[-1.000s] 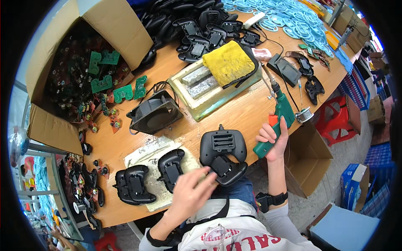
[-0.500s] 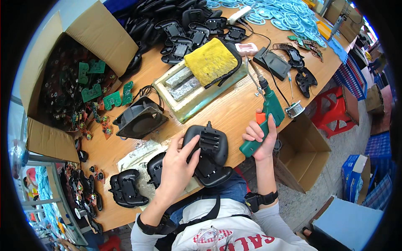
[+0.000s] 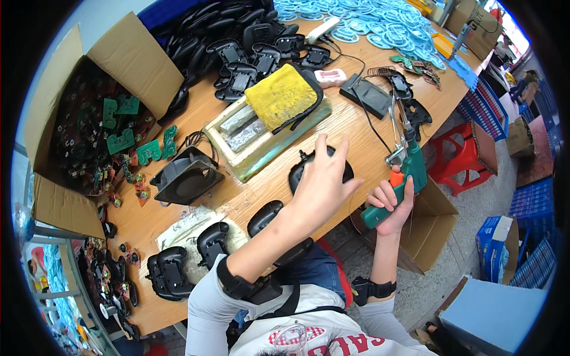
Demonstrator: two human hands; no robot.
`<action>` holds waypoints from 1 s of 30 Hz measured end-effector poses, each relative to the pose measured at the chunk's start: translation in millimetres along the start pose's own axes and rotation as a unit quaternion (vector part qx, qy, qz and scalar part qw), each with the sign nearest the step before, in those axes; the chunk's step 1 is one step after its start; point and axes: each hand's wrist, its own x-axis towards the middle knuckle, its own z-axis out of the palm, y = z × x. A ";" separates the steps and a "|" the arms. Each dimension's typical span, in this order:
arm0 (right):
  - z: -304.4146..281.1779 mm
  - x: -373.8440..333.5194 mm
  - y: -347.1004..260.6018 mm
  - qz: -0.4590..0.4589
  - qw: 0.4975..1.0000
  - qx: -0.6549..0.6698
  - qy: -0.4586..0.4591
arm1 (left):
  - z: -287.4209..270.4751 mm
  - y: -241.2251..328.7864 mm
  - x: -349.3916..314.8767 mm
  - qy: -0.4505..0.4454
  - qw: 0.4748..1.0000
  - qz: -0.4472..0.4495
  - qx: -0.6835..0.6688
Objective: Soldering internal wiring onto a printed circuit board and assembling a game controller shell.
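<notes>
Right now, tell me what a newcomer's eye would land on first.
Probably the green gun-shaped tool, gripped in the right hand, right of centre. Next come the yellow cloth lying partly over a pale tray above the middle, and the light-blue rings heaped along the top.

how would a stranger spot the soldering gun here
Find the wooden table, then the right hand by its near right edge. That hand grips the soldering gun, its metal front end pointing away from the person. Its green casing and orange trigger set it apart from the black controller shell seen behind it.
</notes>
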 end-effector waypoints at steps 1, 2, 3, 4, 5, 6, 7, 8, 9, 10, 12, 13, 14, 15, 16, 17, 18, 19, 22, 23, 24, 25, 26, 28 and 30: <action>-5.3 -0.8 -2.4 -0.014 1.000 0.003 0.011 | -2.3 3.7 -4.6 -0.047 0.999 -0.011 0.013; -9.7 -1.3 -4.4 -0.026 0.999 0.006 0.022 | -1.1 -0.7 -14.2 -0.048 0.999 -0.008 0.011; -11.7 -2.5 -6.0 -0.028 0.999 0.006 0.022 | -0.4 -6.8 -29.2 -0.042 0.996 0.019 0.072; -11.9 -0.3 -4.8 -0.026 0.999 0.017 0.026 | -4.1 -11.5 -46.4 -0.030 0.989 0.044 0.138; -14.6 0.0 -5.1 -0.028 0.999 0.025 0.035 | -9.7 -8.7 -66.7 -0.036 0.984 0.047 0.170; -16.3 -1.0 -5.2 -0.028 0.999 0.026 0.039 | -14.9 -6.0 -88.0 -0.043 0.977 0.049 0.203; -14.7 -1.5 -3.3 -0.023 0.999 0.016 0.034 | -16.2 -9.8 -107.9 -0.043 0.977 0.044 0.204; -14.1 -1.1 -1.9 -0.018 0.999 0.006 0.030 | -14.4 -16.1 -124.7 -0.079 0.972 0.019 0.223; -11.7 1.4 1.9 -0.011 1.000 0.010 0.028 | -16.2 -22.8 -136.8 -0.111 0.963 -0.008 0.244; -11.6 2.3 2.6 -0.005 0.999 0.009 0.034 | -14.1 -35.8 -141.4 -0.119 0.959 -0.003 0.259; -11.7 3.5 4.8 0.002 0.999 0.007 0.041 | -25.9 -52.6 -143.8 -0.131 0.945 0.029 0.299; -10.9 4.6 6.8 0.012 0.999 0.004 0.030 | -34.3 -56.1 -144.0 -0.128 0.946 0.014 0.298; -10.0 5.4 7.9 0.021 1.000 0.000 0.019 | -44.6 -54.9 -141.2 -0.153 0.937 0.002 0.314; -8.9 5.1 9.4 0.021 1.000 -0.001 0.019 | -52.0 -51.9 -139.5 -0.147 0.943 -0.002 0.298; -7.7 4.5 10.3 0.024 1.000 -0.004 0.015 | -56.1 -50.5 -136.5 -0.140 0.949 -0.005 0.283; -6.8 4.0 10.6 0.027 1.000 -0.008 0.010 | -54.2 -50.4 -128.9 -0.139 0.949 -0.004 0.282; -5.0 2.3 11.9 0.027 1.000 -0.010 0.010 | -49.7 -48.2 -119.5 -0.113 0.955 0.028 0.274; -3.8 1.5 12.9 0.026 1.000 -0.006 0.007 | -44.6 -45.7 -109.1 -0.084 0.958 0.059 0.268; -1.3 -3.3 15.5 0.022 1.000 -0.001 0.010 | -23.0 -49.7 -68.3 -0.029 0.910 0.160 0.382; -0.7 -4.7 17.1 0.020 1.000 0.003 0.017 | -14.1 -52.3 -60.4 -0.024 0.910 0.156 0.384; -0.7 -6.2 17.4 0.024 1.000 0.002 0.015 | -4.0 -55.4 -53.7 -0.038 0.920 0.131 0.368; -1.0 -7.7 17.0 0.023 1.000 0.004 0.012 | 4.4 -55.6 -49.0 -0.053 0.928 0.108 0.351; -1.1 -7.7 16.3 0.023 1.000 0.006 0.009 | 10.9 -52.8 -48.6 -0.050 0.929 0.107 0.351; -0.3 -10.0 12.9 0.022 1.000 0.001 0.013 | 24.8 -45.9 -57.1 -0.025 0.950 0.157 0.268; -0.1 -9.6 11.7 0.024 1.000 -0.005 0.016 | 33.7 -33.4 -71.9 -0.004 0.960 0.132 0.246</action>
